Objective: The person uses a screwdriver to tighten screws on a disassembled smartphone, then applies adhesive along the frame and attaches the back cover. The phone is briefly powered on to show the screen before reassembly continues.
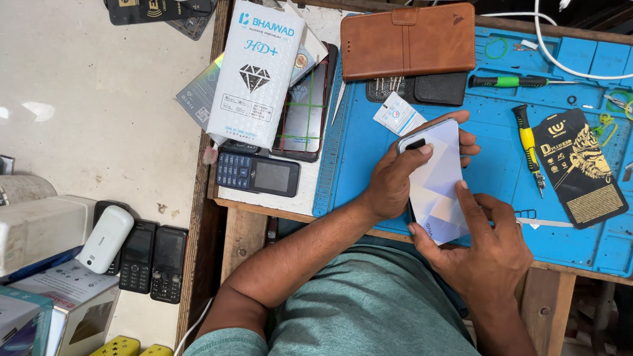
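White phone (432, 183) is pinched between left hand (396, 181) and right hand (482, 245); a slack grip could drop it onto the blue mat (362, 161).

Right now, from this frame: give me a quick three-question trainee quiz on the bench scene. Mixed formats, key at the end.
1. True or false: both hands, left hand and right hand, are touching the white phone.
2. What lies under the phone? A) blue work mat B) a metal tray C) a towel
3. Fill in: the brown wallet case lies at the mat's ___ edge, away from the person.

Key: 1 true; 2 A; 3 far.
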